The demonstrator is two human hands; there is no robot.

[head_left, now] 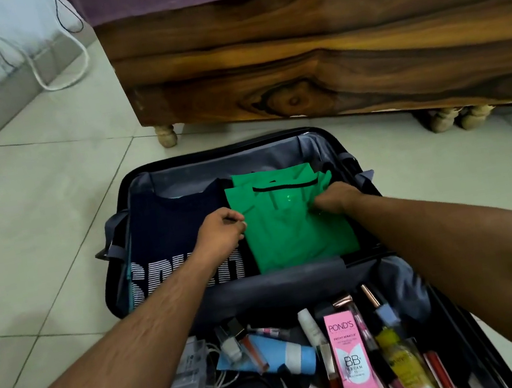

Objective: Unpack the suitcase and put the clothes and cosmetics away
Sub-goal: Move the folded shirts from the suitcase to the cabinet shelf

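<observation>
Open suitcase (pixel 132 194) flat on tile floor, far half holding clothes, near half holding cosmetics (pixel 348 347). Far-left: folded navy shirt (pixel 170 238) with white lettering, untouched. Just right of it, touching along one edge: folded green shirt (pixel 292 235), long axis running near-to-far, collar at far end.

Left hand (pixel 220 233) at green shirt's left edge, fingers curled over the seam between the two shirts; looks like a pinch on the green fabric, though fingertips hidden underneath. Right hand (pixel 337 200) on the shirt's right edge near the collar, fingers bunched into cloth, gripping it.

Hands bracket the shirt across its short axis, both roughly equally near, right slightly farther. Shirt sits directly between grips, so likely a straight two-handed lift up and out. Risk: left fingers catching navy shirt too.

Far right: wooden bed frame (pixel 326 56) beyond suitcase.
</observation>
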